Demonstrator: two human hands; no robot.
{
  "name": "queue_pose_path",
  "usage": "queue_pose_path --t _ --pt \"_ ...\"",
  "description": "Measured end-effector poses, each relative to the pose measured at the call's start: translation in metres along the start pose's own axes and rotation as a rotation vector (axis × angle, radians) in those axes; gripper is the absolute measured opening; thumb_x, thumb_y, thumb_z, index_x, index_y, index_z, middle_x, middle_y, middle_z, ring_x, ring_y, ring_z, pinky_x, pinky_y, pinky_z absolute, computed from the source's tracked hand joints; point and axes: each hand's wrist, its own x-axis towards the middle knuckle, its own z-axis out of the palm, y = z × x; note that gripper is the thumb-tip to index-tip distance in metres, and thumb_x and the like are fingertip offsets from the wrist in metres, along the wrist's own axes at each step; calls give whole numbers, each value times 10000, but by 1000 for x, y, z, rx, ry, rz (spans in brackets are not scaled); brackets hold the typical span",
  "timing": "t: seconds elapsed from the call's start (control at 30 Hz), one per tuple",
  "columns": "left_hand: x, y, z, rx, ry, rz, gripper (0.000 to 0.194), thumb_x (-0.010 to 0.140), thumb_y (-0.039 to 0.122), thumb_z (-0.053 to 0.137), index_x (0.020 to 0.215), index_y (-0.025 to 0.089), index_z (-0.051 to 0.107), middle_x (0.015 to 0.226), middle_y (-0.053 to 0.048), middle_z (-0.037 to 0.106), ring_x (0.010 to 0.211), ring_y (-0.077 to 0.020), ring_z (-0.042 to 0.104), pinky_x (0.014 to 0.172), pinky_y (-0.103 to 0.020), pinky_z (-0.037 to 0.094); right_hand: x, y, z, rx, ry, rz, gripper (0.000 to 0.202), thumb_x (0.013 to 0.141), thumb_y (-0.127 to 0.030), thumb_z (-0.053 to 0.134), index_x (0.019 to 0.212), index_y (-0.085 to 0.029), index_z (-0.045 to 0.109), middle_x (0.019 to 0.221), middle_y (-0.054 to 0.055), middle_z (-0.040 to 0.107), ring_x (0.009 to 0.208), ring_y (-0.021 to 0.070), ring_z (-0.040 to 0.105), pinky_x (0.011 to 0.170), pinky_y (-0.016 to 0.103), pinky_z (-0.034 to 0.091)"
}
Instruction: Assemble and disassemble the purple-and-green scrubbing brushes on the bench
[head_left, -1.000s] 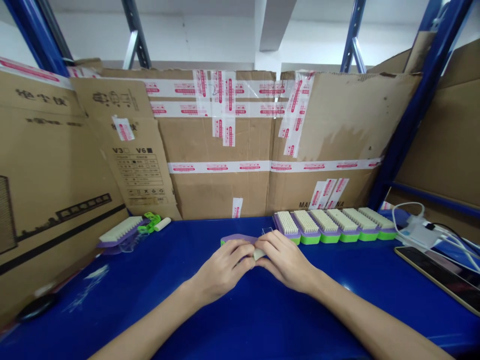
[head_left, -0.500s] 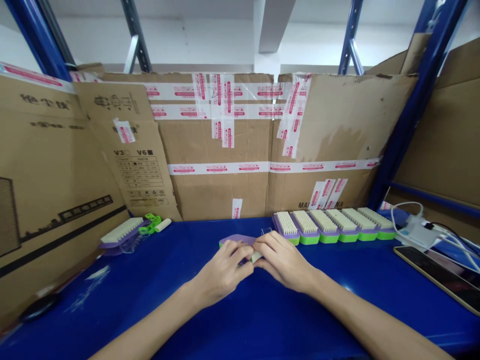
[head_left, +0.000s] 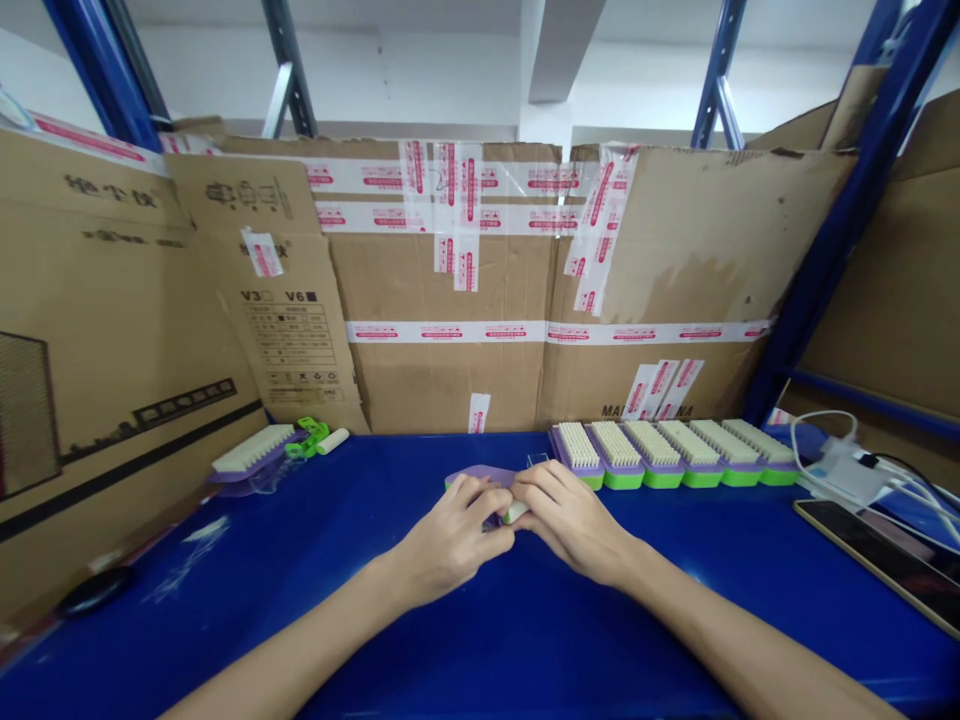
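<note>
Tabletop (head_left: 510, 640); pale piece (head_left: 516, 512) between left hand (head_left: 450, 540), right hand (head_left: 574, 520).

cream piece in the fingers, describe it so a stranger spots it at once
On the blue tabletop, find where the left hand and right hand meet. Between them shows a small cream piece with a green edge. Unlike the brushes lined up beyond, it is held and shows no bristles.

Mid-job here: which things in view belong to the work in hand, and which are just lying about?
Likely in the work:
small pale piece between left hand and right hand
purple-and-green piece beyond the left hand
six bristle blocks

Probably lying about:
phone
white adapter
black round object
</note>
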Motion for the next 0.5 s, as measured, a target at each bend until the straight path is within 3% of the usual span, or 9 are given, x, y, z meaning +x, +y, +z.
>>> queue_pose_path --t 0.3,0.5 --pt "-3 0 -1 -8 -19 -13 225 1064 64 609 917 210 697 1111 -76 642 1007 -225 551 908 -384 507 0 1 4 -29 -20 -5 214 1204 -302 563 1377 -202 637 1274 132 778 1147 284 699 1002 456 599" --pt "0 2 -3 -8 -2 -7 225 1057 60 610 914 210 699 1108 -81 633 1003 -233 544 896 -383 494 0 0 4 -27 -10 -22 232 1219 -290 509 1382 -184 636 1272 141 774 1152 284 678 1010 458 597"
